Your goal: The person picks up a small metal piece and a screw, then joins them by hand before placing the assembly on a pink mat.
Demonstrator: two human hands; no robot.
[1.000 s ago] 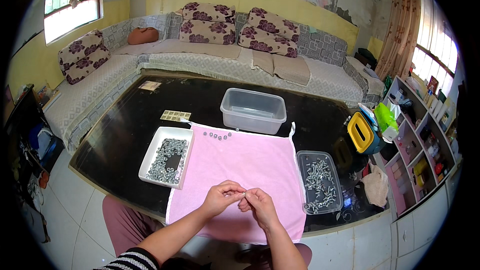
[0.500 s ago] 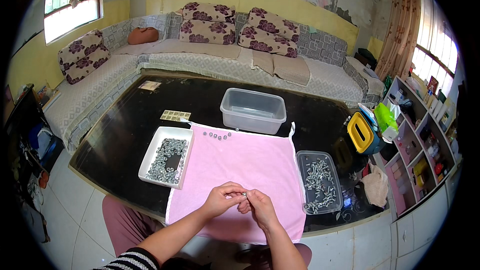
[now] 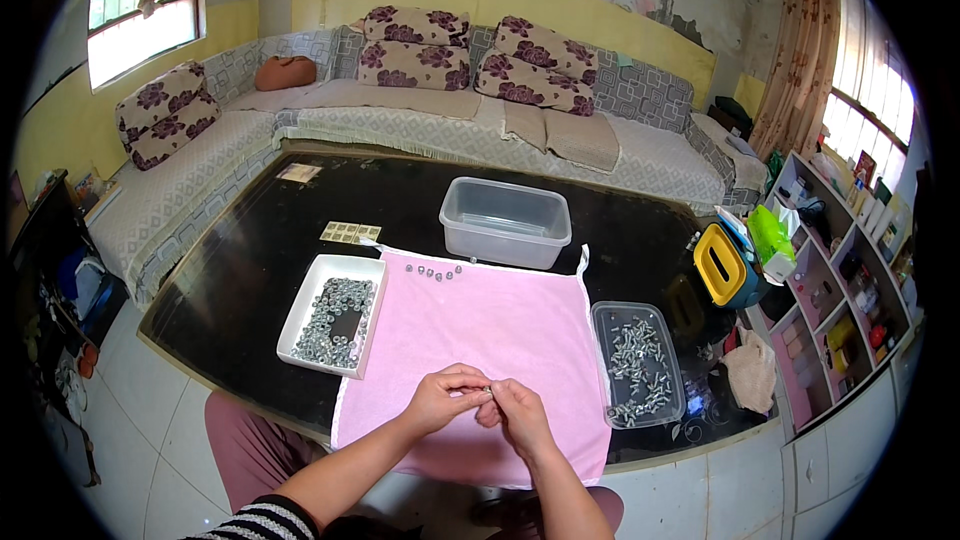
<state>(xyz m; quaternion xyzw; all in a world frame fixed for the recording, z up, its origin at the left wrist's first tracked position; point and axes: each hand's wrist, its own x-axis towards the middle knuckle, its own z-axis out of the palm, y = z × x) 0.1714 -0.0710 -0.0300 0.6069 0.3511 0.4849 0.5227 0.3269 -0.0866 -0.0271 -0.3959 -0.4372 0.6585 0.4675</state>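
Note:
Above the near part of a pink cloth (image 3: 480, 325), my left hand (image 3: 443, 402) and my right hand (image 3: 522, 412) meet, fingertips pinched together. Between them shows a bit of a small silver metal fastener (image 3: 488, 390); the fingers cover most of it, and whether it is a nut, a bolt or both is hidden. To the left stands a white tray (image 3: 300, 285) holding many silver nuts (image 3: 335, 332). A clear plastic tray (image 3: 678, 380) with many short silver bolts (image 3: 640, 365) lies at the right. Several small metal pieces (image 3: 437, 275) sit along the cloth's far edge.
A translucent plastic tub (image 3: 505, 240) stands beyond the cloth on the black table (image 3: 240, 270). At the right are a blue and yellow box (image 3: 722, 265), a beige cloth (image 3: 750, 375) and a shelf unit (image 3: 845, 290). A long sofa (image 3: 400, 115) runs behind.
My hands stay in nearly the same place, still pinched together; the fingertips have shifted only slightly around the small metal fastener.

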